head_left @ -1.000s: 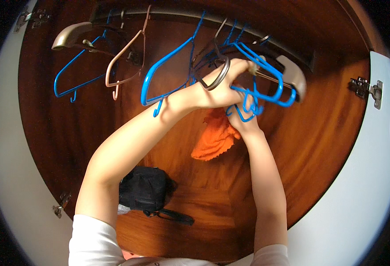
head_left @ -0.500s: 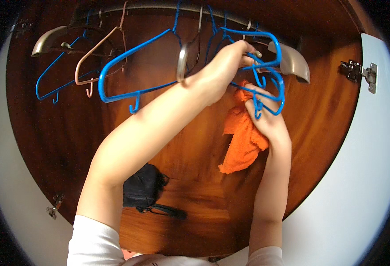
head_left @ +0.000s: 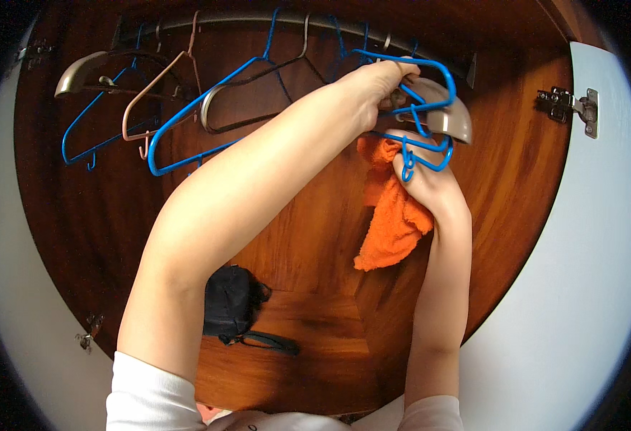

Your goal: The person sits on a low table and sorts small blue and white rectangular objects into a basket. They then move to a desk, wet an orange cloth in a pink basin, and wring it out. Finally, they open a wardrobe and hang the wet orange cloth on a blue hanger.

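Note:
My left hand [head_left: 387, 82] reaches up to the right end of the rail, fingers curled in among the hangers. It closes on a hanger there, but which one is hard to see. Just beside it are a blue plastic hanger [head_left: 445, 75] and a beige broad-shouldered hanger [head_left: 459, 120]. Below, my right hand [head_left: 422, 161] grips a fuzzy orange cloth [head_left: 394, 230], which dangles from the fingers. Lower bars and small hooks of blue hangers cross in front of this hand and partly hide its fingers.
More hangers hang leftward on the metal rail [head_left: 236, 23]: a metal one [head_left: 205, 108], a pink one [head_left: 125, 118], blue ones and a beige broad-shouldered one [head_left: 78, 72]. A black bag [head_left: 231, 302] lies on the wooden cabinet floor. White doors [head_left: 531, 316] stand open both sides.
The right beige hanger has shifted left and turned, close to my left hand. The metal hanger has swung round to show its width. My right hand and the cloth moved slightly up.

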`<state>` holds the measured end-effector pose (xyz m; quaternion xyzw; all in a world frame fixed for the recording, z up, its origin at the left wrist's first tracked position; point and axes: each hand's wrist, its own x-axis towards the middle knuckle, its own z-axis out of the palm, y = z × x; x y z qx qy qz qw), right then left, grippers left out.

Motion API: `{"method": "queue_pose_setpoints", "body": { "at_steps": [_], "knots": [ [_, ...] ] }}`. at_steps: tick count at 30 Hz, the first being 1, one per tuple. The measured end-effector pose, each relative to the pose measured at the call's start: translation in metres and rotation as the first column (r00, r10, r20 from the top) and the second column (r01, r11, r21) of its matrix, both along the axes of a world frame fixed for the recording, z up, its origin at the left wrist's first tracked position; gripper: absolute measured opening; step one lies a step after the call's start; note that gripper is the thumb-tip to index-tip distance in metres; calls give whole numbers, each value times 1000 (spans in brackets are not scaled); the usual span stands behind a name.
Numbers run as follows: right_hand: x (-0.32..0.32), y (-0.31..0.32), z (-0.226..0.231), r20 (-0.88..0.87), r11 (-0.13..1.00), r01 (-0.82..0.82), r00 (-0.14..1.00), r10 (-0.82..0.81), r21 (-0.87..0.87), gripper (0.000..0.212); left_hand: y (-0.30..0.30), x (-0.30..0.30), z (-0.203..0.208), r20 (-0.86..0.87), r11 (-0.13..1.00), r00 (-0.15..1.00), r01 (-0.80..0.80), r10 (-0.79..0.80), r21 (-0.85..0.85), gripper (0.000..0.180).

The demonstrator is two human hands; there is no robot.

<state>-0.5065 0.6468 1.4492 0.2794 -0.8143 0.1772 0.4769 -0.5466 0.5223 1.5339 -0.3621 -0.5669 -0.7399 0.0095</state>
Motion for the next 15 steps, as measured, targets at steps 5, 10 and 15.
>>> {"method": "queue_pose_setpoints", "body": {
  "at_steps": [5,10,15],
  "knots": [
    [-14,-5,6,99,988,-30,994,45,-151,14,-11,-13,-10,50,971,979,191,-200,144,18],
    [-2,-34,23,-80,988,52,996,-40,147,19,-62,-25,-4,-17,948,974,226,-228,225,17],
    [-25,-62,27,-41,939,-152,984,173,308,20,-125,-24,-17,79,977,986,136,-150,164,23]
  ]
}}
